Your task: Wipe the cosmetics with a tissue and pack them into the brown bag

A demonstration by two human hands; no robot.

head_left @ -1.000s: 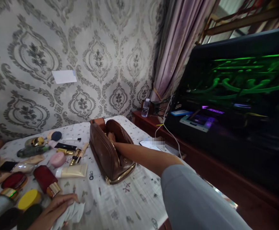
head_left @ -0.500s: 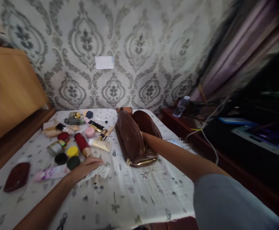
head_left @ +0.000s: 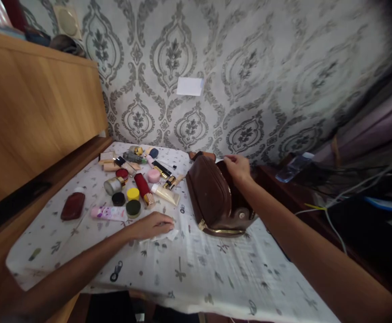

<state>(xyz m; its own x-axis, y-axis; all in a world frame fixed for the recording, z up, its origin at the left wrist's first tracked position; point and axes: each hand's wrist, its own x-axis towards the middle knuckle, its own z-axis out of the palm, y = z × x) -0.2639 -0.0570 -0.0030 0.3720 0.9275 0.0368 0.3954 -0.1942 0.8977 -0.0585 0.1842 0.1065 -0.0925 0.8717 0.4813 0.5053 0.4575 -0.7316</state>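
Observation:
On the patterned cloth, my left hand (head_left: 155, 225) is closed over a crumpled white tissue (head_left: 165, 235), beside several cosmetics. My right hand (head_left: 238, 168) is at the top rim of the open brown bag (head_left: 207, 195), its fingers pinched at the far edge of the opening. Left of the bag lie a cream tube (head_left: 165, 194), a red bottle (head_left: 143, 189), a pink jar (head_left: 154, 175), a yellow-lidded jar (head_left: 133, 194), a dark green-lidded jar (head_left: 133, 207) and a pink-and-white tube (head_left: 109, 213).
A dark red case (head_left: 73, 206) lies at the left of the cloth. Wooden furniture (head_left: 41, 98) stands at the left. At the right, a clear bottle (head_left: 294, 167) and white cables (head_left: 330, 224) are beside the table. A patterned wall rises behind.
My right hand has come up out of the bag's interior to its upper rim. The view has swung left, so everything sits further right. My left hand stays at the tissue.

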